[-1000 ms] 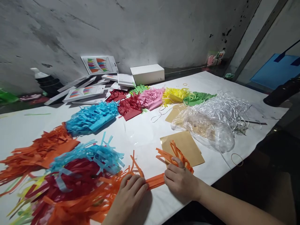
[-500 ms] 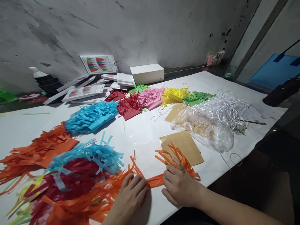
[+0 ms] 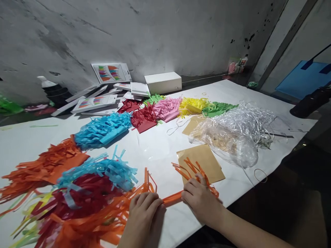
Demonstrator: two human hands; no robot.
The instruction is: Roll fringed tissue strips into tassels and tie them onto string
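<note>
A narrow folded strip of orange tissue-paper fringe [image 3: 172,198] stretches between my two hands near the table's front edge. My left hand [image 3: 143,210] is closed over its left end, where loose orange tassels [image 3: 113,210] spread out to the left. At the other end, my right hand [image 3: 204,199] has its fingers bent and pressed on the fringe; cut orange strips [image 3: 191,167] fan out beyond them over a brown paper sheet [image 3: 210,165]. Left of my left hand lies a heap of dark red tassels [image 3: 90,191] and light blue ones [image 3: 111,168]. The fingertips are partly hidden.
Bundles of orange [image 3: 51,158], blue [image 3: 103,129], red [image 3: 143,119], pink [image 3: 168,108], yellow [image 3: 193,105] and green fringe [image 3: 218,108] form an arc. A see-through plastic bag [image 3: 230,143], silvery string [image 3: 253,119], flat printed packs [image 3: 95,101] and a white box [image 3: 163,82] lie behind.
My right hand has shifted slightly right and tilted over the orange fringe. My left hand stays on its end, a little lower. The camera view has moved slightly.
</note>
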